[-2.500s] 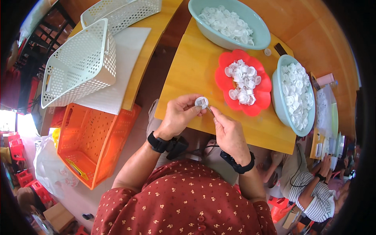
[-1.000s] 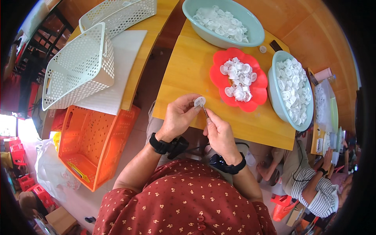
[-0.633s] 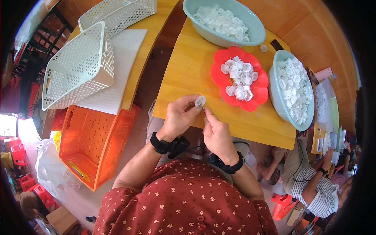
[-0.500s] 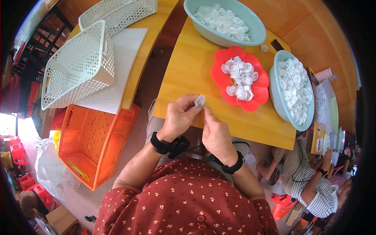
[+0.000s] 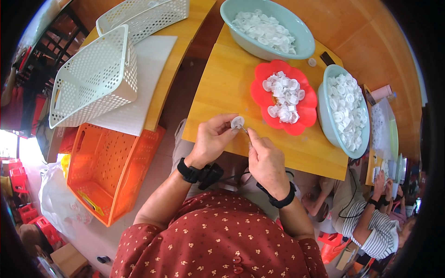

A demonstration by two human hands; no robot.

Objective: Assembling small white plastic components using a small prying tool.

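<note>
— What are the hands doing right now?

— I am looking down at them. The left hand (image 5: pixel 212 142) is pinching a small white round piece (image 5: pixel 237 122) between thumb and fingertips, just above the near edge of the yellow table (image 5: pixel 222 88). The right hand (image 5: pixel 265 160) is closed around a thin metal tool (image 5: pixel 244 130), and its tip is touching the piece.

— How is that piece going to handle?

— I am guessing it is very light and a bit slippery, like thin plastic. It looks easy to drop, so holding it by the rim with the fingertips seems best.

— What is lying past the hands?

— A red flower-shaped plate (image 5: pixel 306 109) is holding more white pieces. To its right, a pale green bowl (image 5: pixel 325 116) is full of them. Farther back, a bigger green bowl (image 5: pixel 296 44) is holding more. Off to the left, an orange crate (image 5: pixel 106 171) is sitting low, and white baskets (image 5: pixel 92 78) are resting on the next table.
</note>
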